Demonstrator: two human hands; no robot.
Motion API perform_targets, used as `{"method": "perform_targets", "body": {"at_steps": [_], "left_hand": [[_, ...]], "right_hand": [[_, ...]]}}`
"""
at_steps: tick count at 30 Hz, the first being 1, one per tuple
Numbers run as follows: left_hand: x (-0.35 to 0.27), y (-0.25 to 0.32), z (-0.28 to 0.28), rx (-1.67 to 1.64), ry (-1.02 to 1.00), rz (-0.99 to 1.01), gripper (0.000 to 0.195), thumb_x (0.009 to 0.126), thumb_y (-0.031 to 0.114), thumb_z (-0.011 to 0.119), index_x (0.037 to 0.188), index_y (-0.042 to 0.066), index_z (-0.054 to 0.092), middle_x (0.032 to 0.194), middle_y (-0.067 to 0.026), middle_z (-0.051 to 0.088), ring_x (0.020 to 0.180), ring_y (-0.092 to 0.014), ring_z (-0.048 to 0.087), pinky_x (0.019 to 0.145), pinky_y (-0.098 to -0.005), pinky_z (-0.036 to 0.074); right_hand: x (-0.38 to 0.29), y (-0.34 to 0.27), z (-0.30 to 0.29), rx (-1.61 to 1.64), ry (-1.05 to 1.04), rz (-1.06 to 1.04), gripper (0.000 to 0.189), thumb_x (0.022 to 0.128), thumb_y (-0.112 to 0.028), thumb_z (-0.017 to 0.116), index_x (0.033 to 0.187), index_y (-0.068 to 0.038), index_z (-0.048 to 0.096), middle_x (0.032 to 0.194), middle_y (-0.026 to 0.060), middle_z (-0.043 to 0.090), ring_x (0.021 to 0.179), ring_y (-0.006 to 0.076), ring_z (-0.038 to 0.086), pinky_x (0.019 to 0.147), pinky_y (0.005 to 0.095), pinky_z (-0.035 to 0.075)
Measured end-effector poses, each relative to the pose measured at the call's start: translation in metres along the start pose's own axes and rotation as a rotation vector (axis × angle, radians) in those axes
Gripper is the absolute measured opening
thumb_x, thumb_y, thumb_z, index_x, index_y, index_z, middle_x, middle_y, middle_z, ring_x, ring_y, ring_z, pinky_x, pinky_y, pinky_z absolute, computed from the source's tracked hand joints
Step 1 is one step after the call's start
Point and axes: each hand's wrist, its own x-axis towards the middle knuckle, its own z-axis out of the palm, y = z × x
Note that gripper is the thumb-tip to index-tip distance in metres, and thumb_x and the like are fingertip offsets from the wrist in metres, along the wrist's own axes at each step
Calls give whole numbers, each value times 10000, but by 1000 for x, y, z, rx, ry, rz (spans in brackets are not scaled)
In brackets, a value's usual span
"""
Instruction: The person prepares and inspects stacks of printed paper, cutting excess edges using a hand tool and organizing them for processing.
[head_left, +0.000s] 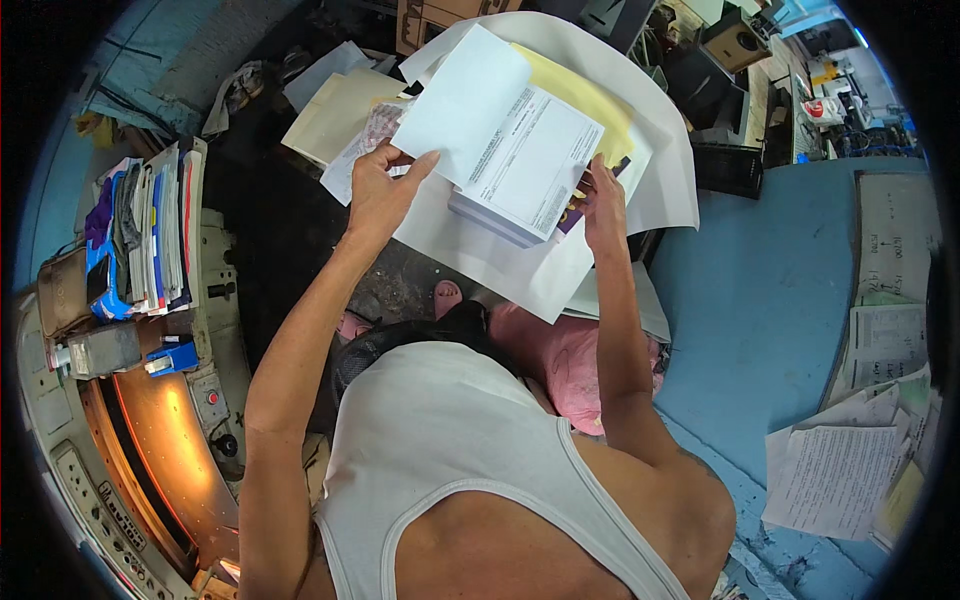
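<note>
A thick stack of printed forms (536, 161) lies tilted on large white paper sheets (480, 259) before me. My left hand (386, 187) pinches the lower left edge of a blank white sheet (469, 101), which is raised over the left part of the stack. My right hand (602, 201) is at the stack's right edge, its fingers bent and partly hidden; whether they grip the stack I cannot tell. Yellow paper (581, 86) and a dark purple printed item (571, 219) show under and beside the stack.
Cream folders (337, 112) and loose papers lie to the left. Further left, upright folders and magazines (161, 225) stand on a machine with a red button (212, 398). A pink bundle (577, 367) sits below the sheets. Papers hang on the blue surface (750, 300) at right.
</note>
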Motion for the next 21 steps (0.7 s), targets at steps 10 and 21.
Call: {"method": "perform_targets", "body": {"at_steps": [10, 21], "left_hand": [[-1, 9, 2, 2, -19, 11, 318, 894, 245, 809, 1005, -50, 768, 933, -124, 761, 849, -154, 681, 784, -324, 530], [-1, 6, 0, -5, -8, 20, 323, 892, 251, 807, 993, -52, 765, 896, -111, 747, 821, -156, 671, 777, -327, 526]], "right_hand": [[-7, -3, 1, 3, -39, -9, 545, 950, -382, 761, 1263, 29, 587, 1062, 69, 638, 923, 146, 605, 776, 322, 525], [-10, -5, 3, -23, -15, 4, 586, 874, -334, 834, 1259, 37, 596, 1029, 55, 625, 909, 139, 581, 788, 328, 509]]}}
